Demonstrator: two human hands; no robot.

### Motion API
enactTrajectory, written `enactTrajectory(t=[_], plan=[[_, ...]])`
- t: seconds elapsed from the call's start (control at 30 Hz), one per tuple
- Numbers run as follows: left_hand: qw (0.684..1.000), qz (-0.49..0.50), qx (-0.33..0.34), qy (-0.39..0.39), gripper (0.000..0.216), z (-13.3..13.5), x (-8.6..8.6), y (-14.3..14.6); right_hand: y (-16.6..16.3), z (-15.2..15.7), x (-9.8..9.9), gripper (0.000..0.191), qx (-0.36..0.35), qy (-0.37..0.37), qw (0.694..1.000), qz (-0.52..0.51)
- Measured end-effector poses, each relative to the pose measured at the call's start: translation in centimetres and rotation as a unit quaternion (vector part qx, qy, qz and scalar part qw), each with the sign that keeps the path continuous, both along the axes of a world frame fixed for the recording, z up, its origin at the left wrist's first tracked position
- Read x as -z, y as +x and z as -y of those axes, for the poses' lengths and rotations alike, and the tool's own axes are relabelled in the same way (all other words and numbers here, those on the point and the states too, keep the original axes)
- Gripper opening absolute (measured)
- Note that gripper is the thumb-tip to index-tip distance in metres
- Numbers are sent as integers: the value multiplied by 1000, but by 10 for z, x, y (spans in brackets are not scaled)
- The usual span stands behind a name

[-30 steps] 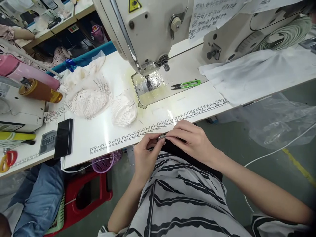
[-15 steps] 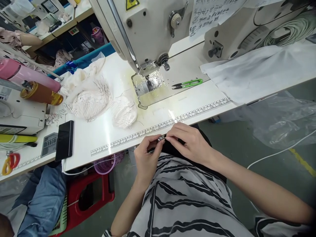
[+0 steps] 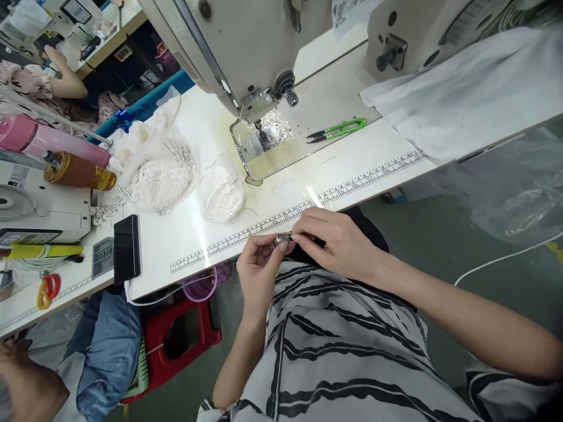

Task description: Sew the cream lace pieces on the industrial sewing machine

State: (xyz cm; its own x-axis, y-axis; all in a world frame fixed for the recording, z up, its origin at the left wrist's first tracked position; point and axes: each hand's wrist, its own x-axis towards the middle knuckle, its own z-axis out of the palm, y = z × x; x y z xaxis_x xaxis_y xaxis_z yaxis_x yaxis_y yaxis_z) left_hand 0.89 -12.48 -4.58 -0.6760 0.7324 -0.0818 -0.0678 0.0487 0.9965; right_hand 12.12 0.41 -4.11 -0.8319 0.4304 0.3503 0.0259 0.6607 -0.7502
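1. Nearest: striped shirt [image 3: 334, 340] of the wearer; both hands in front of it, at the near edge of the worktop [image 3: 338, 170].
2. Left hand [image 3: 259, 266]: thumb and fingers pinching a small metal part [image 3: 280, 240].
3. Right hand [image 3: 336, 241]: bent fingers, tips at the right side of the metal part. Cannot tell whether they pinch it.
4. Metal part: between the two hands, just off the worktop's near edge; detail too small to read.
5. Ruler [image 3: 246, 233]: along the near edge. Phone [image 3: 126, 249] left of it, lying flat.
6. Beyond the ruler: two white lace pieces [image 3: 220, 193] on the left, side by side; green snips [image 3: 338, 130] right of the needle plate, blades pointing left; white cloth [image 3: 466, 99] far right.
7. Sewing machine [image 3: 250, 47]: behind, needle area over the plate [image 3: 255, 146].
8. Far left: another person's bare arm [image 3: 68, 82].
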Motion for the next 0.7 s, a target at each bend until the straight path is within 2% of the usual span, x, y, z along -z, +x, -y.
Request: enactTrajectory(t=[0.2, 0.37, 0.5, 0.7], plan=[[995, 98, -15, 17, 17, 0, 2, 0, -2, 2, -5, 21, -2, 11, 1000, 6], [991, 130, -32, -4, 39, -1, -2, 2, -2, 2, -6, 21, -11, 8, 1000, 14], [991, 123, -14, -41, 30, 1, -5, 2, 0, 0, -9, 20, -13, 6, 1000, 21], [993, 109, 1, -39, 27, 2, -5, 1, 3, -4, -14, 21, -1, 5, 1000, 31]])
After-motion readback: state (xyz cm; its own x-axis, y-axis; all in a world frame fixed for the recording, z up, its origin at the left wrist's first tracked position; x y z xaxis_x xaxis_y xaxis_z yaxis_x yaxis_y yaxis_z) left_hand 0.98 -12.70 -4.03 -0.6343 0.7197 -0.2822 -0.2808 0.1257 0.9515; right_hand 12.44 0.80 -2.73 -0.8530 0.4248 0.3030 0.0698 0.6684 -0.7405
